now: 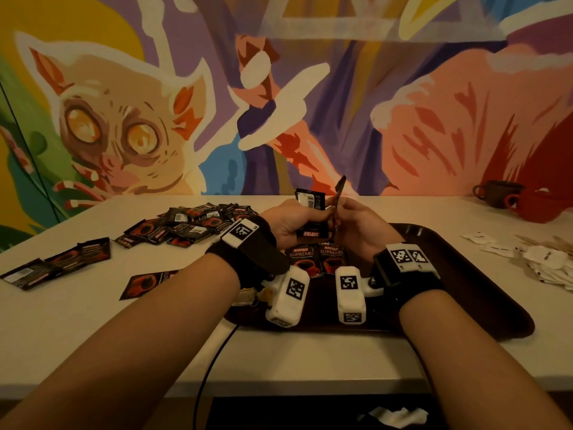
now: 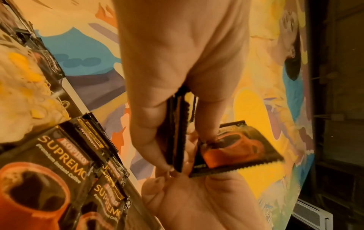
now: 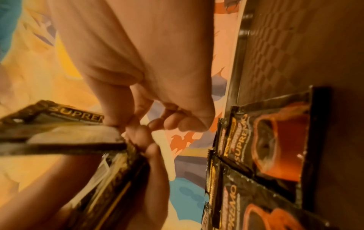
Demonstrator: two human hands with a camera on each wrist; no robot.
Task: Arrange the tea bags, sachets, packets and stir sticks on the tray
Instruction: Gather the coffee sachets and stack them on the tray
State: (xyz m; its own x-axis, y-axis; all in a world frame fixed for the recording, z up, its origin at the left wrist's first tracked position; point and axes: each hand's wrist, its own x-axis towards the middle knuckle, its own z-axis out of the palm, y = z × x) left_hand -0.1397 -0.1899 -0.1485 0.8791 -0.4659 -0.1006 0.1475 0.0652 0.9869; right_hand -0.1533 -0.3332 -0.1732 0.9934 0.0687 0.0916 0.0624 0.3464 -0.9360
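Observation:
Over the dark brown tray [image 1: 471,274], my left hand [image 1: 297,220] grips a small stack of black Kopiko coffee sachets [image 1: 310,201] upright between thumb and fingers [image 2: 149,140]. My right hand [image 1: 356,223] pinches a single sachet [image 1: 339,188], seen edge-on, and holds it tilted right beside the stack. In the left wrist view this single sachet [image 2: 236,147] sticks out to the right of the stack [image 2: 177,132]. Two sachets [image 1: 316,259] lie side by side, face up, on the tray below both hands, and show again in the right wrist view [image 3: 275,140].
A loose pile of the same sachets [image 1: 192,223] lies on the table left of the tray, with a few more [image 1: 62,262] nearer the left edge. White sachets [image 1: 545,262] and wooden stir sticks [image 1: 555,242] lie right of the tray. Two cups [image 1: 527,203] stand at the back right.

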